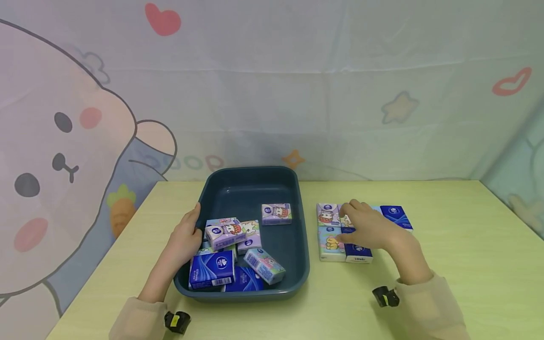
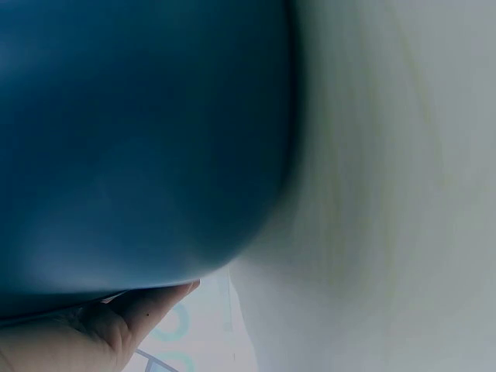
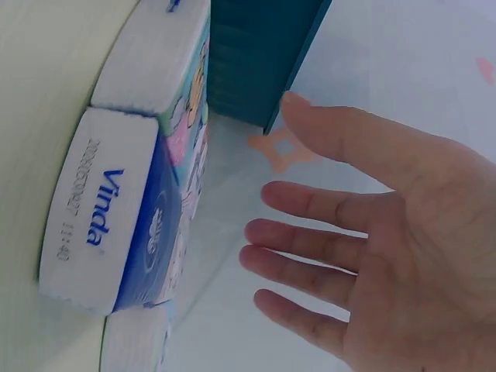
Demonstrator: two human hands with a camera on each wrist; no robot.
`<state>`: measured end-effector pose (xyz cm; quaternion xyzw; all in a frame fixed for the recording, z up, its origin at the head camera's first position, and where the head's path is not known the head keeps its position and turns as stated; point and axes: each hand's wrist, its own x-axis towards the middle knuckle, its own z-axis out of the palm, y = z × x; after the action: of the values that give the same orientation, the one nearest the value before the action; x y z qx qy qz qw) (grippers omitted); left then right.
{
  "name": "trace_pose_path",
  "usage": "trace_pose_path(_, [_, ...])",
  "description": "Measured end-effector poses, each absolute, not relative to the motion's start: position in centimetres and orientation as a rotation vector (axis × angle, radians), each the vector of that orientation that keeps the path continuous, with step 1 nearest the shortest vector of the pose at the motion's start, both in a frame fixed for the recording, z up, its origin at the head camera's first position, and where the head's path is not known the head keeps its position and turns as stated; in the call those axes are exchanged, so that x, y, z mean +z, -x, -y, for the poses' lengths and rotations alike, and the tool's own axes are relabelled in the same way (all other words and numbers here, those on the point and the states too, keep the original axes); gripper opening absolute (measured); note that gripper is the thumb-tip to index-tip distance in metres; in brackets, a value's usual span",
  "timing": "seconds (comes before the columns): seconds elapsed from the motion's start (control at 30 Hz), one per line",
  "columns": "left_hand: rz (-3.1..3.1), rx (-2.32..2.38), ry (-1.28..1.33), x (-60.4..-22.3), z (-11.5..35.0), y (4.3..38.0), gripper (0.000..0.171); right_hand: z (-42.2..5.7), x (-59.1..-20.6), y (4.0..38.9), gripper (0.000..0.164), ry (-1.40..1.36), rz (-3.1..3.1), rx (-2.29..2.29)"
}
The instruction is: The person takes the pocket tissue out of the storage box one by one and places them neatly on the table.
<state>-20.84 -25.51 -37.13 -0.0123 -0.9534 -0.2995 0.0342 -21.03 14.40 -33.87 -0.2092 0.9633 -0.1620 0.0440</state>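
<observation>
A dark teal plastic basin [image 1: 303, 236] stands on the table with several small tissue packs in it, among them a blue pack [image 1: 212, 269], a purple cartoon pack [image 1: 225, 233] and another purple pack [image 1: 276, 214] apart from the pile. My left hand [image 1: 182, 238] holds the basin's left rim. To the right of the basin, packs lie side by side in two rows. My right hand [image 1: 369, 226] hovers over them, fingers spread and holding nothing. Partly beneath it are a blue Vinda pack [image 3: 105, 209] and a light cartoon pack [image 1: 331, 243].
The light wooden table [image 1: 463, 255] extends to the right of the packs. Behind it hangs a printed cloth [image 1: 340, 118] with a cartoon bear and hearts. A dark blue pack [image 1: 396, 216] ends the back row on the right.
</observation>
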Motion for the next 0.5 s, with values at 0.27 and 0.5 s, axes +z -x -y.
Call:
trace_pose_path(0.27, [2.927, -0.921, 0.047, -37.1, 25.5, 20.9, 0.059, -13.0, -33.5, 20.8, 0.049, 0.777, -2.945, -0.630])
trace_pose_path(0.5, [2.931, -0.916, 0.036, -37.2, 25.5, 20.9, 0.059, -11.3, -33.0, 20.3, 0.049, 0.884, -2.992, -0.682])
